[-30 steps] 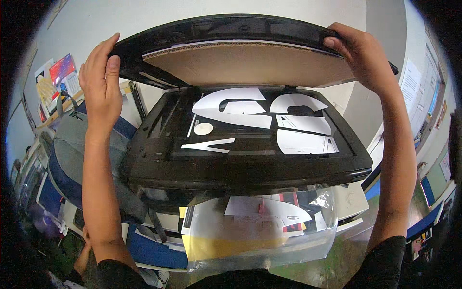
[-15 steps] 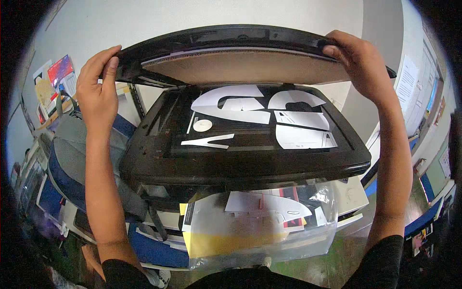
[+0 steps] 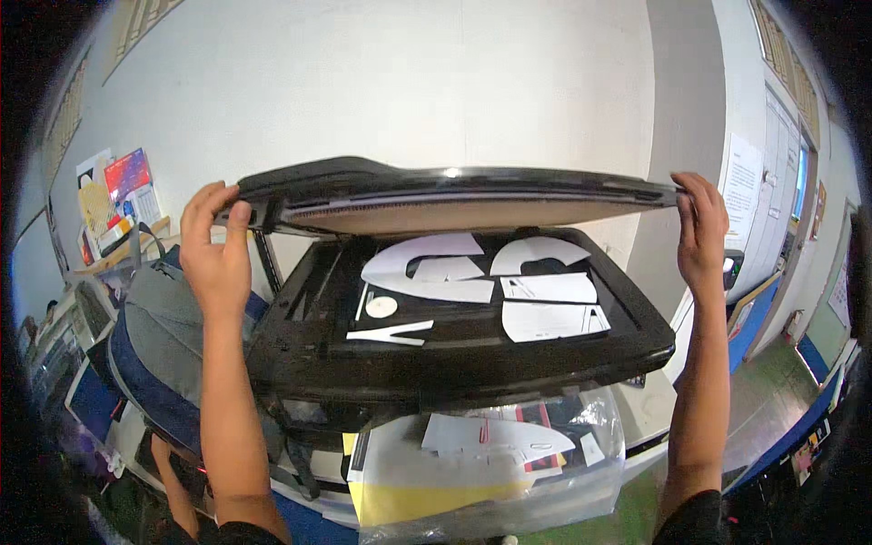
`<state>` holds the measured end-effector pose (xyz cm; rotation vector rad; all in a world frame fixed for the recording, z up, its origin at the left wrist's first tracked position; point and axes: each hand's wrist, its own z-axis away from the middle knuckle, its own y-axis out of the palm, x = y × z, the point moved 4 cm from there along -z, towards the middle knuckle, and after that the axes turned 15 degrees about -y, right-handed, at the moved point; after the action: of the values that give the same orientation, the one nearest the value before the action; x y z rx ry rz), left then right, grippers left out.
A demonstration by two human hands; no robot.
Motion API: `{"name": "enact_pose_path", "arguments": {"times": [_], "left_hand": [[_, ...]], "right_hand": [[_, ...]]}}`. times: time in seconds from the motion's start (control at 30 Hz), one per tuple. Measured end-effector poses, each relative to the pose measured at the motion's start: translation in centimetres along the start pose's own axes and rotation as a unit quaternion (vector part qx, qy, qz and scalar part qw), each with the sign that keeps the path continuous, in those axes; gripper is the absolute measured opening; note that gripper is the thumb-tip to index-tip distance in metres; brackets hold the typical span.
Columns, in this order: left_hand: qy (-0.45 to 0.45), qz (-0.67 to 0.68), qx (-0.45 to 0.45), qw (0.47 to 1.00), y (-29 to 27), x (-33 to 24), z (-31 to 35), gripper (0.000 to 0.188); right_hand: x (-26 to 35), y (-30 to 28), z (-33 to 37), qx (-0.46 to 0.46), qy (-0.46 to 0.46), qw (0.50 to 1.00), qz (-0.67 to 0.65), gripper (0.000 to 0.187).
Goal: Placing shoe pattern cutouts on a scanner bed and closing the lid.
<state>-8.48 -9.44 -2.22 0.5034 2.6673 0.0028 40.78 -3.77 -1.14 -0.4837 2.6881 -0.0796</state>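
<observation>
Lying nearest: a clear plastic bag (image 3: 581, 504), with a pointed white paper shape (image 3: 481, 438) and a yellow sheet (image 3: 409, 504) at it; whether inside or on top, cannot tell. Beyond it, a black scanner (image 3: 454, 368). Cut papers on its bed: a forked strip (image 3: 391, 332), two panels (image 3: 554, 322), a long U-shaped piece (image 3: 409, 283), an arch (image 3: 540, 250); also a pale disc (image 3: 381, 307). Spread mostly side by side, presumably to leave each outline uncovered.

Lid (image 3: 454, 186) raised part-way over the bed. Left hand (image 3: 218, 241) curled round its left end, thumb apart from fingers; right hand (image 3: 701, 232) closed on the right end. Wide grip likely steadies the lid. Cardboard (image 3: 427, 216) beneath it, probably a backing.

Writing: fine marks on the panels, too small to read. Wall (image 3: 409, 82) behind; colourful poster (image 3: 127, 173) left, printed notice (image 3: 743, 186) right, neither legible. No brand made out.
</observation>
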Motion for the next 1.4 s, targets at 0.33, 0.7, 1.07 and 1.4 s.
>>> {"name": "enact_pose_path", "arguments": {"times": [0.33,0.7,1.07,1.4], "left_hand": [[-0.070,0.019,-0.007,0.997,-0.2,3.1,0.3,0.046],[-0.145,0.156,0.011,0.977,-0.1,5.8,2.3,0.065],[-0.102,0.060,-0.185,0.976,-2.2,1.7,7.2,0.050],[0.039,-0.018,0.551,0.833,12.4,-4.2,9.7,0.019]], "right_hand": [[-4.3,0.9,3.4,-0.081,0.171,0.962,-0.199,0.027],[-5.4,0.3,4.7,-0.029,0.144,0.962,-0.232,0.022],[-6.6,0.7,5.2,-0.003,0.102,0.973,-0.207,0.024],[-7.2,0.7,5.0,0.019,0.072,0.988,-0.137,0.025]]}}
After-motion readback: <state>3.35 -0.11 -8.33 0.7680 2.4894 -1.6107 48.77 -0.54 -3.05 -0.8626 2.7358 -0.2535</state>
